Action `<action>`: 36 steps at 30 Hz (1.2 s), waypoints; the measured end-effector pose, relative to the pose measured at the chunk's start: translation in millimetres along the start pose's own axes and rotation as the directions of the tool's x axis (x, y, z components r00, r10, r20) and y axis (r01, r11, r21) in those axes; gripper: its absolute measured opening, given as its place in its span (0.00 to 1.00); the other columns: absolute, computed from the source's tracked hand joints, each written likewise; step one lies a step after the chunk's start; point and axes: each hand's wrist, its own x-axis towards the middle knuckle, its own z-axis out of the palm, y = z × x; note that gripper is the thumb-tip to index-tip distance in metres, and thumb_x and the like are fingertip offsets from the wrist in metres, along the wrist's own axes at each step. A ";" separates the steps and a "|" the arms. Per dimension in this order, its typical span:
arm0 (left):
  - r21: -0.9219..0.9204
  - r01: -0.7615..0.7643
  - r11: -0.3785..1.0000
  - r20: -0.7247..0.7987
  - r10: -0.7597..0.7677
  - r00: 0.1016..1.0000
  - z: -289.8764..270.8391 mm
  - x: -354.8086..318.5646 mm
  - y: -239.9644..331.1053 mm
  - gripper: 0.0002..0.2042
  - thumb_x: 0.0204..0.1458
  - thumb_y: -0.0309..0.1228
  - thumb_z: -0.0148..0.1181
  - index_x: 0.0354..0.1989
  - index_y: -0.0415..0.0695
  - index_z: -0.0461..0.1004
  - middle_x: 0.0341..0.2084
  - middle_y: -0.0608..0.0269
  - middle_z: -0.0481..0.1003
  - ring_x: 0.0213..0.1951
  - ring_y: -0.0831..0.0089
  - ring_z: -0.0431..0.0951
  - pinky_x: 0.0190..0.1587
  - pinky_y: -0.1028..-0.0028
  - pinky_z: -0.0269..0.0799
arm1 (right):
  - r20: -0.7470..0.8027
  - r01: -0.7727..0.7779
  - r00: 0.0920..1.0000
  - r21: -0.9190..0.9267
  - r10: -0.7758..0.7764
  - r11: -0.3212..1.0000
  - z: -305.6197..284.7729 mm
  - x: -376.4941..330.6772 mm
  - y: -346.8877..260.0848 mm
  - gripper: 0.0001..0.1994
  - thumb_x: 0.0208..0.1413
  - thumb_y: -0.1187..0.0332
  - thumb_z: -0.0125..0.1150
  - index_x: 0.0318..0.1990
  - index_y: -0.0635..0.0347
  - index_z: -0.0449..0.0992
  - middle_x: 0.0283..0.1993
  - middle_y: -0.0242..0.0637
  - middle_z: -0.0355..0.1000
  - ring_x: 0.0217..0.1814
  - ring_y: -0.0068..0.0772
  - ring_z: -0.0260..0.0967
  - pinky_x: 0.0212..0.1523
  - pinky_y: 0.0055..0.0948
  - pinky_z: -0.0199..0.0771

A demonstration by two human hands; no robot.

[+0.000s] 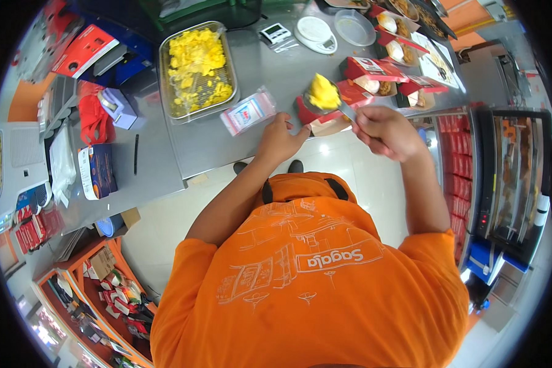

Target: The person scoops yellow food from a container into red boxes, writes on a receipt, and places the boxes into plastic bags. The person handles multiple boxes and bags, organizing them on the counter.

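the right grip (pixel 386 132) is wrapped around the handle of a metal serving spoon (pixel 347 111), whose bowl, just ahead and to the left of it, is heaped with yellow food (pixel 323 93). directly beneath that bowl is a red box (pixel 304 112) with a pale near side. the left grip (pixel 282 141) is wide, thumb and forefinger spread, its thumb at the near left side of the box; i cannot tell if they touch. just beyond the left grip, to its left, a printed packet (pixel 248 111) lies on the steel counter (pixel 257 67). ahead of the right grip stands another red box (pixel 374 69), with white and browned food in it. farther left beyond the packet, a metal tray (pixel 228 72) carries more yellow food. farthest ahead of both grips are a white scale (pixel 316 34), a small timer (pixel 276 33) and a clear round lid (pixel 354 28).
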 end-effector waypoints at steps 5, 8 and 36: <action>0.061 -0.043 0.997 -0.244 0.056 0.968 37.6 13.2 8.6 0.41 0.49 0.41 0.74 0.63 0.28 0.58 0.44 0.42 0.78 0.46 0.56 0.82 0.50 0.64 0.77 | -0.030 -0.046 0.998 0.164 0.052 0.985 -36.8 -54.7 71.8 0.11 0.72 0.67 0.49 0.40 0.66 0.74 0.25 0.30 0.67 0.12 0.14 0.53 0.13 0.16 0.48; -0.109 -0.063 0.992 -0.240 0.035 0.970 46.0 23.7 3.5 0.36 0.49 0.34 0.72 0.63 0.30 0.60 0.46 0.43 0.78 0.47 0.60 0.82 0.49 0.65 0.78 | -0.092 -0.015 0.995 0.230 0.037 0.973 -44.5 -38.9 118.4 0.12 0.72 0.67 0.50 0.40 0.65 0.74 0.25 0.29 0.66 0.14 0.15 0.53 0.16 0.17 0.53; 0.160 -0.038 0.986 -0.644 0.133 0.753 -115.6 -35.4 -90.8 0.34 0.49 0.35 0.73 0.64 0.39 0.66 0.56 0.48 0.72 0.55 0.58 0.74 0.55 0.63 0.74 | -0.481 0.454 0.627 -0.414 -0.613 0.789 71.4 -18.8 149.2 0.10 0.69 0.70 0.55 0.46 0.69 0.80 0.25 0.32 0.71 0.23 0.19 0.68 0.23 0.24 0.65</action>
